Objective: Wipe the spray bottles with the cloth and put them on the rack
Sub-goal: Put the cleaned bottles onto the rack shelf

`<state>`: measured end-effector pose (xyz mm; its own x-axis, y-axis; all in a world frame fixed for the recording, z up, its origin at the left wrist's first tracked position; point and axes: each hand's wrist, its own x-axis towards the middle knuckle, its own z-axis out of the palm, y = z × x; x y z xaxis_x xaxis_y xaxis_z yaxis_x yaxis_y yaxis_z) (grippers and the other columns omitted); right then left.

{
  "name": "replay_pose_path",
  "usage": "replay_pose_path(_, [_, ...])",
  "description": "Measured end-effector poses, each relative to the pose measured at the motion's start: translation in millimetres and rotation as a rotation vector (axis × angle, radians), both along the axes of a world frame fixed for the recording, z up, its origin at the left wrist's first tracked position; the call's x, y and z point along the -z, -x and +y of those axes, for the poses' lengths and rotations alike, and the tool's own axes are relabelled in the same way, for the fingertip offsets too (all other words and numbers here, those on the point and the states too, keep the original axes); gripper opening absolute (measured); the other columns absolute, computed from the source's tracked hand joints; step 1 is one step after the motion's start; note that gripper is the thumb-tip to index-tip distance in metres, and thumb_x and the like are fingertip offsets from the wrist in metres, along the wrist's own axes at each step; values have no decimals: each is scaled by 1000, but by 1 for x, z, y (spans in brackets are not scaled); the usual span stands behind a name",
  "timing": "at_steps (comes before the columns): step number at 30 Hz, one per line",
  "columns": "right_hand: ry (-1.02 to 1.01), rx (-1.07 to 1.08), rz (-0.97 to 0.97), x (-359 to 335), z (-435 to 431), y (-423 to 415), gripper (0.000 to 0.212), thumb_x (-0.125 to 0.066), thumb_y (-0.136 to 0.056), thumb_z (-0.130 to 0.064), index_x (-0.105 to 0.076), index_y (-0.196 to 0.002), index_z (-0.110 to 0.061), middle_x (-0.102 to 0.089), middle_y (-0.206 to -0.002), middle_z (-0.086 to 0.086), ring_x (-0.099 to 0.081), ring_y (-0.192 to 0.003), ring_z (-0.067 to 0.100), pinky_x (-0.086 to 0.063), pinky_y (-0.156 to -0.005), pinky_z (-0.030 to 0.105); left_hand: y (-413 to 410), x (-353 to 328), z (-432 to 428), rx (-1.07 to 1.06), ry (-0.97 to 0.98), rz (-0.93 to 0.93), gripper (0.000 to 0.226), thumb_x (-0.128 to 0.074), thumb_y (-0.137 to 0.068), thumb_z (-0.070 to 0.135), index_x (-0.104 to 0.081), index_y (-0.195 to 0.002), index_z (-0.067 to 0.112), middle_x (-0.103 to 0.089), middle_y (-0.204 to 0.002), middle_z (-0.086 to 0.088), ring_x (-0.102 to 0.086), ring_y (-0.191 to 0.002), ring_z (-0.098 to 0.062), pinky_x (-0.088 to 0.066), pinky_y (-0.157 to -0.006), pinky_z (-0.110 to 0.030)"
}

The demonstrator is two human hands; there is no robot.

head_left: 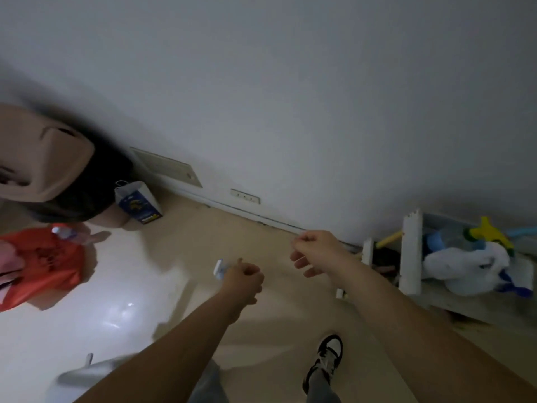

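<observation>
My left hand point(244, 282) is curled around a small white and blue bottle point(219, 269); only its top end pokes out past my fingers. To its right, my right hand point(313, 251) hangs in the air with loosely curled fingers, and I see nothing in it. The white rack point(411, 251) stands against the wall at the right. It carries a yellow-triggered spray bottle point(491, 232) and a crumpled white plastic bag point(465, 266). Another bottle point(66, 232) lies on a red plastic bag point(43, 266) at the far left. I see no cloth.
A person in a tan hat point(43, 158) is low at the left. A blue and white paper bag point(138, 202) stands by the wall. My shoe point(328, 356) is on the beige floor, and a grey object point(87, 373) is at bottom left.
</observation>
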<state>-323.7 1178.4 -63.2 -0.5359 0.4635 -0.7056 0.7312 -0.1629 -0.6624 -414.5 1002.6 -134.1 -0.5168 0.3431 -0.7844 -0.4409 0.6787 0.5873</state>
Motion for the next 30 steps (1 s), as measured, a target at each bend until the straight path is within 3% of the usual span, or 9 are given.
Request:
replay_pose_path(4, [43,90,-53,53,-64,67,13,-59,-103,-27,-68,-101,-17,-76,-100,14,-69,-82,23,-57,-70,36,64,44,-70,37,65,-57,15,-54,-92,6,-65,-102,2,-57,-83,-13,-53,-73,-23,-41,-59,-33])
replay_pose_path(10, [29,203,-124,156,-119,121,13,-57,-102,-17,-66,-92,-20,-71,-76,1,-62,-62,15,-48,-64,32,123,125,-131,159,126,-1,5,-57,-90,16,-60,-88,17,-59,-83,-12,-58,-74,-22,-49,-59,-32])
replay_pose_path(13, [23,238,-158,232,-131,133,13,-58,-99,-15,-66,-92,-21,-69,-76,1,-60,-61,14,-46,-64,31,138,189,-142,160,157,10,5,-58,-92,16,-60,-88,18,-60,-85,-11,-58,-76,-23,-49,-61,-32])
replay_pose_path(16, [-27,244,-165,323,-134,139,11,-60,-94,-8,-69,-92,-15,-64,-69,3,-54,-57,16,-39,-57,25,154,269,-137,183,154,140,9,-58,-90,16,-65,-93,11,-66,-89,-8,-59,-73,-24,-48,-66,-30])
replay_pose_path(19, [-119,248,-154,424,-132,137,12,-65,-94,-6,-71,-104,-12,-65,-80,3,-55,-61,14,-43,-49,19,172,358,-122,295,165,297,25,-65,-91,29,-68,-111,16,-68,-108,-5,-65,-97,-26,-46,-74,-29])
replay_pose_path(21, [-129,211,-160,496,-134,133,27,-68,-95,-12,-68,-122,-12,-67,-108,7,-63,-83,19,-49,-64,18,185,419,-114,418,179,399,52,-69,-84,50,-63,-127,21,-60,-126,-3,-58,-117,-25,-46,-89,-32])
replay_pose_path(24, [-149,70,-199,601,-134,127,59,-73,-93,-33,-53,-148,-23,-52,-148,11,-56,-130,27,-48,-107,33,197,501,-98,647,231,498,103,-63,-63,82,-45,-149,29,-36,-157,-5,-29,-149,-30,-37,-116,-45])
replay_pose_path(26, [-169,-25,-243,650,-132,126,77,-71,-91,-49,-38,-159,-33,-41,-156,13,-45,-142,32,-40,-117,40,200,539,-86,697,251,518,112,-67,-64,84,-32,-157,32,-18,-166,-6,-16,-153,-31,-34,-117,-49])
replay_pose_path(30, [-340,-202,-272,708,-128,129,80,-60,-97,-56,-21,-164,-38,-38,-150,16,-35,-142,39,-34,-117,43,189,581,-63,699,273,634,105,-61,-65,87,-36,-153,35,-26,-156,-3,-26,-144,-29,-46,-103,-48])
